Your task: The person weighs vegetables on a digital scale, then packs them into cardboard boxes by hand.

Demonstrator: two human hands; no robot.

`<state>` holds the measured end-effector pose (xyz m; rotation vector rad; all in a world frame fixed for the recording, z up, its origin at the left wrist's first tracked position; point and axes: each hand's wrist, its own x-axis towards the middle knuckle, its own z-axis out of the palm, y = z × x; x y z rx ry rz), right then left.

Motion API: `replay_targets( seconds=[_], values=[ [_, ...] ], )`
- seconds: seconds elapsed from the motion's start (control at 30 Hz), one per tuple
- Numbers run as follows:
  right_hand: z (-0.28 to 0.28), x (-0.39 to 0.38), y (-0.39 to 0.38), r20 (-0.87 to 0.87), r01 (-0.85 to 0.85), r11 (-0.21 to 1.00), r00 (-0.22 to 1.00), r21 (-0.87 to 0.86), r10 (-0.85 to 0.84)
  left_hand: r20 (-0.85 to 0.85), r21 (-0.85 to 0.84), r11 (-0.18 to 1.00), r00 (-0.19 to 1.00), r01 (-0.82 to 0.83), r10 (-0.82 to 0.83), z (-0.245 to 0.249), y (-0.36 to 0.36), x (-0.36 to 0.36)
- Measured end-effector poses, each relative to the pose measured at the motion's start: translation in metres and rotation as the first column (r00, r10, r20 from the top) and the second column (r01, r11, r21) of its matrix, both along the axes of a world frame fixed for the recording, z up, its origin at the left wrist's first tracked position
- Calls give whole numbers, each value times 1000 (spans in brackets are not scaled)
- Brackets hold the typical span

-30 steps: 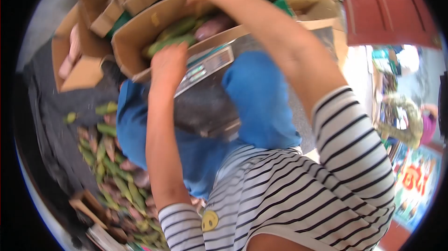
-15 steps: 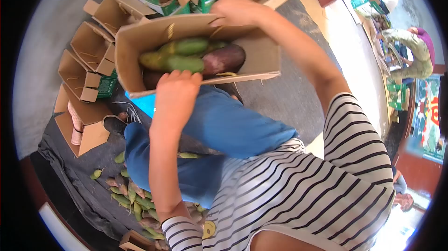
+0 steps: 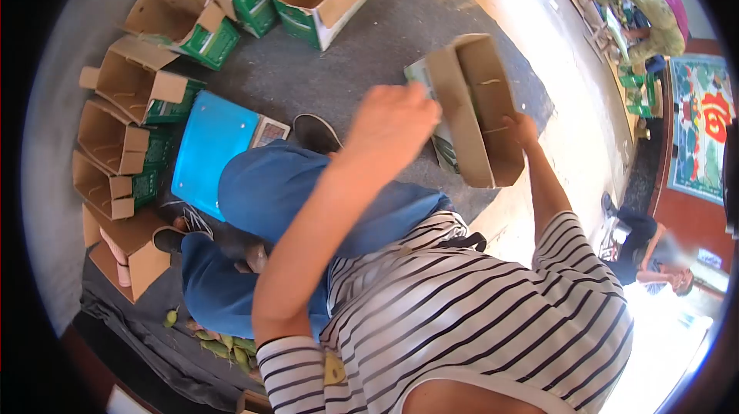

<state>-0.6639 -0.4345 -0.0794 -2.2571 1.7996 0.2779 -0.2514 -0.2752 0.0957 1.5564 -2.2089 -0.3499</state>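
Fingers point(image 3: 422, 100) of the left hand point(image 3: 392, 118) curl shut on the left edge of the cardboard box point(image 3: 481, 98), though blur hides the exact grip, and the right hand point(image 3: 525, 129) clasps its right wall. Held tilted, the box hangs over bare grey floor point(image 3: 385, 37), well apart from the open cartons point(image 3: 127, 133) on the left and the blue scale point(image 3: 204, 152) by the knees.

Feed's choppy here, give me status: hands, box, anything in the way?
Left hand grips cardboard box at one edge, right hand on opposite wall. Box held up, tilted. Blue scale and open boxes on ground, apart.
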Motion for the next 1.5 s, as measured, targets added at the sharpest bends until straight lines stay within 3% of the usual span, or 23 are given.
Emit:
replay_targets(
  seconds=[0.07,0.1,0.13,0.27,0.33,0.5,0.63,0.73,0.8,0.83,0.9,0.93,0.97,1.0,1.03,1.1,1.13,1.23,1.33,1.4,1.43,1.47,1.5],
  values=[
    [-8,-66,0,107,217,975,970,40,-221,82,76,990,990,-121,115,27,21,36],
    [-10,-83,4,85,275,961,958,6,-275,64,-60,978,977,-200,204,22,32,54],
    [-11,-98,3,65,327,944,944,-35,-325,-29,54,949,949,-312,314,26,47,71],
    [-8,-154,18,-155,455,890,877,-33,-454,-122,26,833,825,-553,552,32,101,128],
    [-24,-189,36,-118,527,843,835,-106,-537,-139,50,745,734,-665,664,18,131,151],
    [-30,-233,54,-56,624,772,772,-121,-633,-113,122,620,610,-775,784,-1,176,181],
    [-57,-262,39,117,841,526,513,130,-850,-159,175,541,518,-823,840,-25,204,194],
    [-36,-243,16,82,862,454,447,227,-891,-155,227,483,459,-846,875,-48,229,204],
    [0,-183,1,34,731,635,662,-249,-749,-97,217,476,466,-852,879,-68,247,213],
    [14,-149,-5,-29,587,660,737,-470,-676,-105,229,471,460,-852,882,-74,253,212],
    [15,-107,-41,143,287,715,956,-637,-256,-90,245,468,460,-849,883,-87,263,211],
    [58,-29,-43,278,318,861,936,-397,-217,-45,254,453,457,-854,888,-85,262,209],
    [14,-30,-70,244,188,825,968,-532,-63,0,265,437,453,-860,891,-83,259,202],
    [16,22,-82,316,53,867,941,-496,123,45,275,419,447,-865,893,-83,257,200],
    [19,81,-85,298,-56,904,934,-424,197,60,243,446,472,-861,879,-91,259,203],
    [35,205,-78,243,-321,886,879,-335,410,123,245,431,469,-868,875,-89,256,202],
    [29,249,-80,150,-544,707,735,-452,661,156,245,424,467,-872,871,-87,253,198],
    [27,382,-79,117,-601,585,636,-544,763,152,270,390,439,-881,886,-84,258,194],
    [11,456,-101,-174,-623,431,677,-653,715,172,254,385,433,-887,885,-79,260,188],
    [8,475,-116,-236,-686,568,708,-455,666,167,324,375,443,-868,881,-77,259,184],
    [7,478,-124,-337,-750,591,662,-299,669,129,316,405,462,-858,878,-80,261,184],
    [-7,475,-135,-304,-773,592,635,-230,711,132,314,409,466,-857,875,-77,257,182],
    [-9,468,-139,-281,-856,457,512,-241,812,137,316,417,476,-852,869,-71,252,181]
  ],
)
